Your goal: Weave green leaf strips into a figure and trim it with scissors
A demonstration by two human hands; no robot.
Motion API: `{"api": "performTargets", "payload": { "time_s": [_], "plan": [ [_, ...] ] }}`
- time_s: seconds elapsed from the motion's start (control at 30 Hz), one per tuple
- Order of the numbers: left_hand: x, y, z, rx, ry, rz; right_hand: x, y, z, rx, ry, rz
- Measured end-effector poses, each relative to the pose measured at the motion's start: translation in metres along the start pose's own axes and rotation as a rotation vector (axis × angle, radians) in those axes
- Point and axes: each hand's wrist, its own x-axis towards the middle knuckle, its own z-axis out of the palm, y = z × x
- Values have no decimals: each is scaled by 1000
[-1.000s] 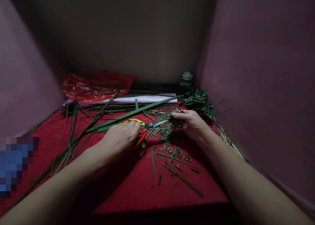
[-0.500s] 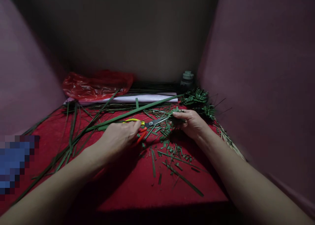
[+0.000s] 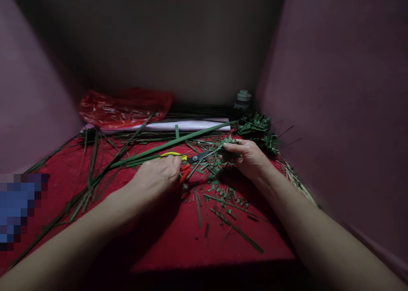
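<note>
My left hand (image 3: 159,175) is closed round the handles of the scissors (image 3: 195,158), which have one yellow and one red loop. Their blades point right and reach the piece of green leaf (image 3: 228,148) pinched in my right hand (image 3: 250,158). My fingers partly cover that leaf piece, and the blade tips are hard to make out against it. Cut leaf scraps (image 3: 212,178) lie scattered on the red cloth beneath and in front of both hands. Long green leaf strips (image 3: 172,143) stretch across the cloth behind my left hand.
A red plastic bag (image 3: 124,108) lies at the back left, by a pale roll (image 3: 197,125). A bottle (image 3: 242,100) stands behind dark green woven leaf bunches (image 3: 255,124) at the back right. Pink walls rise on both sides of the red-covered table (image 3: 178,250).
My left hand and the scissors have shifted very slightly left. My right hand has risen a little with the leaf piece.
</note>
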Motion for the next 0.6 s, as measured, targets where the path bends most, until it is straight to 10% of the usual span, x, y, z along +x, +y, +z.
{"api": "performTargets", "payload": {
  "time_s": [0.6],
  "plan": [
    [0,2,8,106,48,-5,0,1,-1,-56,-26,-58]
  ]
}}
